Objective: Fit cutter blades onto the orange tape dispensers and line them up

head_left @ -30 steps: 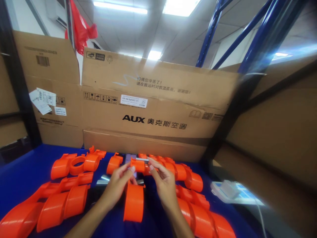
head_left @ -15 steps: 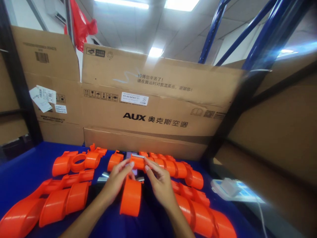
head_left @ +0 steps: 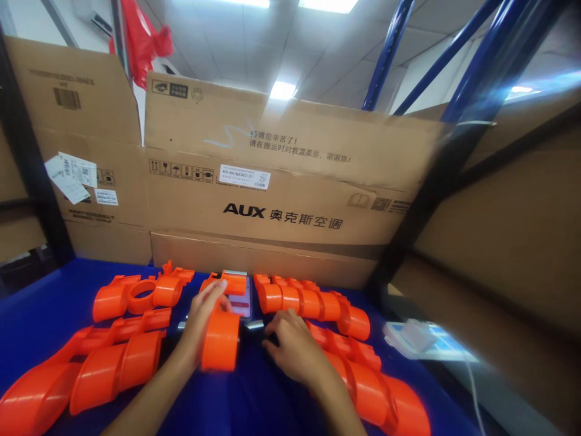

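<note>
From the head camera, the left hand gripped an orange plastic part held just above the blue counter. The right hand rested loosely curled and empty beside it, fingertips near a phone. More orange pieces lay around both.

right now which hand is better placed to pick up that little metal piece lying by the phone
Right. The right hand lies open on the blue table with its fingertips just short of the metal piece. The left hand is busy, its grip on the orange part.
</note>
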`<act>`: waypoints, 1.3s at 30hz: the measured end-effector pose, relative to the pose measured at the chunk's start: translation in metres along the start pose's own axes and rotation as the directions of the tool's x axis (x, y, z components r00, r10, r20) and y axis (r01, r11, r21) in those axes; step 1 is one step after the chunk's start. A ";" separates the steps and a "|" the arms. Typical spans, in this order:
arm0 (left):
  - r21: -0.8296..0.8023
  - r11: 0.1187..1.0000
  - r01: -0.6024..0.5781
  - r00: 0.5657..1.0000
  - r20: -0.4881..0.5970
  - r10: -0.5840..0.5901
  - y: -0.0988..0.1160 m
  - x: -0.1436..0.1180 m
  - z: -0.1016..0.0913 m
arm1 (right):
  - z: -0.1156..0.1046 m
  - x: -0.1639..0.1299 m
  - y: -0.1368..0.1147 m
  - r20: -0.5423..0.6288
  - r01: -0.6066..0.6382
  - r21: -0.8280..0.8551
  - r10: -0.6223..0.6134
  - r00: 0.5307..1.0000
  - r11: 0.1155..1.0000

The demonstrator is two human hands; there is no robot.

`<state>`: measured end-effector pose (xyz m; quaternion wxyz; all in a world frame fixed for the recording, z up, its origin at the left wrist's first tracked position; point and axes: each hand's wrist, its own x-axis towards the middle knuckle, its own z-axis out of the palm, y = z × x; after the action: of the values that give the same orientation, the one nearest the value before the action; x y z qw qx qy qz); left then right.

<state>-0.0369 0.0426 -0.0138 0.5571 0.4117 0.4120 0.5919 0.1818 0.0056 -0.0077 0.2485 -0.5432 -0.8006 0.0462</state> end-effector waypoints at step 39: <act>-0.096 0.995 0.001 0.975 0.223 0.021 -0.017 -0.023 0.026 | -0.009 0.012 -0.024 -0.504 0.286 0.205 -0.149 0.851 0.936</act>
<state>-0.0059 0.0210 -0.0217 0.6160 0.4506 0.3159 0.5637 0.1622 0.0052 0.0122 0.5153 -0.4031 -0.7562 -0.0094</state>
